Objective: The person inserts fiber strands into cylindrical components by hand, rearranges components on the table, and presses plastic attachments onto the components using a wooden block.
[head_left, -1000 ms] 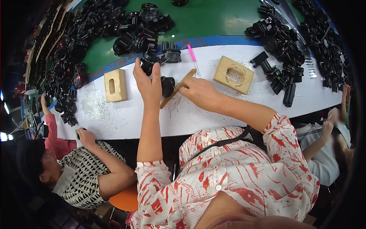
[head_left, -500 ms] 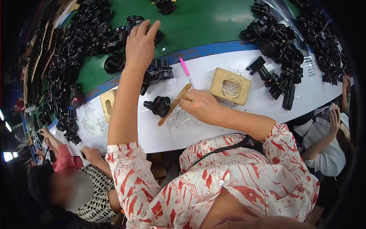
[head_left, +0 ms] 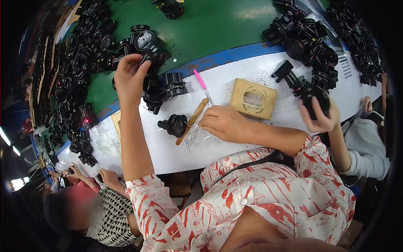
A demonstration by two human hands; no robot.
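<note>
My left hand (head_left: 129, 77) is at the far edge of the white work surface, its thumb and fingers closed on a black plastic part (head_left: 155, 55). My right hand (head_left: 224, 122) rests low over the surface with its fingers pinched; whatever they hold is too small to make out. Just left of its fingertips lies a narrow wooden stick (head_left: 197, 113). Against the stick's lower half sits a round black plastic assembly (head_left: 174, 125). Thin clear strips (head_left: 195, 140) are scattered beneath. A pink-handled tool (head_left: 200, 79) lies beyond my right hand.
A wooden block with an opening (head_left: 237, 94) stands to the right, dark specks around it. More black assemblies (head_left: 174, 84) lie near my left forearm, with piles left and right. A co-worker's hand (head_left: 321, 115) holds a black part at right. A plastic bag (head_left: 107, 140) lies left.
My left hand has drawn back from the pile, now with a black plastic part in it. My right hand has barely moved. A co-worker's hand has come in at right with a black part.
</note>
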